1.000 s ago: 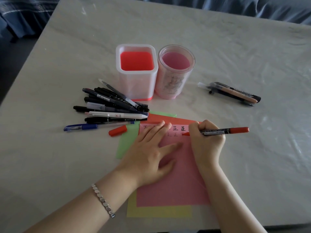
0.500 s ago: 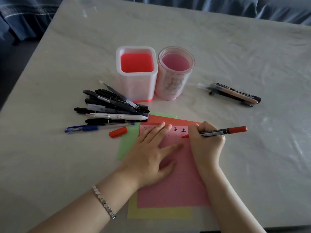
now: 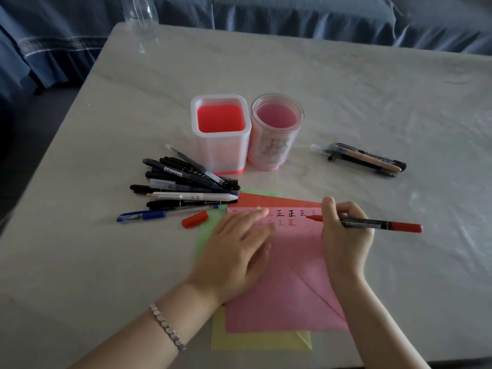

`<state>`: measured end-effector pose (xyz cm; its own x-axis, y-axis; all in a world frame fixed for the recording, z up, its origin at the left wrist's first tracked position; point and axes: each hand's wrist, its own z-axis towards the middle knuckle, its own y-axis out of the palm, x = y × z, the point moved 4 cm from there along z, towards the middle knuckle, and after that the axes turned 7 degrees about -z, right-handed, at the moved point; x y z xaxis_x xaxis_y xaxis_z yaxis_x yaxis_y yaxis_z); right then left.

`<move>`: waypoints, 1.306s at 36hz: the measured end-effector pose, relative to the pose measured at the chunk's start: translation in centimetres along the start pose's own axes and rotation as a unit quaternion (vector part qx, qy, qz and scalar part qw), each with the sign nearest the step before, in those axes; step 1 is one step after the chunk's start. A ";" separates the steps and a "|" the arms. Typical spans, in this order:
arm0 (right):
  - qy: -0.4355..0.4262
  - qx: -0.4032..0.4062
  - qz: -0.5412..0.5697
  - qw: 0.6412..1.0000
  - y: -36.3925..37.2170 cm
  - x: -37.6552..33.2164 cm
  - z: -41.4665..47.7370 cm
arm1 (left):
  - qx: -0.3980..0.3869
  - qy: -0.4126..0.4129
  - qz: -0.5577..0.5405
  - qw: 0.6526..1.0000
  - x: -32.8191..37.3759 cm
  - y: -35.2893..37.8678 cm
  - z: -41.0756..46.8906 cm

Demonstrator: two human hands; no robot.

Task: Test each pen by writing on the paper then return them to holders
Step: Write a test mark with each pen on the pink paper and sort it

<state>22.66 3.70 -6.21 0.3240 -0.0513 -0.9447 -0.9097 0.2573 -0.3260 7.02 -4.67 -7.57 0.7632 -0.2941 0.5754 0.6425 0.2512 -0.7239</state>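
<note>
My right hand (image 3: 343, 235) grips a red marker (image 3: 372, 223) with its tip just above the written marks at the top of the pink paper (image 3: 287, 275). My left hand (image 3: 234, 251) lies flat on the paper's left part, fingers straight and blurred. The marker's red cap (image 3: 195, 219) lies loose left of the paper. A pile of several pens (image 3: 186, 186) sits left of the paper. A square holder (image 3: 220, 134) and a round holder (image 3: 277, 131) stand behind, with no pens in them.
A few more pens (image 3: 364, 159) lie at the right of the holders. Green (image 3: 206, 235), orange and yellow (image 3: 261, 340) sheets lie under the pink one. A clear bottle (image 3: 141, 17) stands at the table's far left corner. Blue fabric lies beyond the table.
The marker tip has lifted off the paper and the right hand has shifted slightly right. The left hand's fingers have drawn back a little. The camera has tilted up.
</note>
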 end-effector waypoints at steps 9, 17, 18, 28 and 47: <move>0.003 -0.124 -0.056 0.991 -1.8 -0.9 -1.1 | 0.096 -0.151 0.156 0.971 -3.2 -5.7 -1.4; 0.013 -0.180 -0.051 0.982 -2.5 -1.5 -2.6 | 0.009 -0.185 0.142 0.972 -4.2 -6.0 -2.4; 0.014 -0.183 -0.046 0.982 -2.7 -1.5 -2.7 | 0.010 -0.195 0.136 0.971 -4.3 -6.0 -2.6; 0.095 -0.264 0.166 0.945 -2.1 -4.1 -3.9 | 0.063 -0.300 -0.181 0.935 -1.0 -7.1 -2.2; 0.063 -0.306 0.158 0.937 -1.6 -6.6 -5.5 | 0.004 -0.219 -0.291 0.931 4.1 -6.5 0.1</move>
<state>20.58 -1.65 0.39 0.0151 -0.1892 -0.9818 -0.9461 -0.3206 0.0473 5.99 -7.48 -0.42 0.2384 0.0214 0.9709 0.9555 0.1735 -0.2384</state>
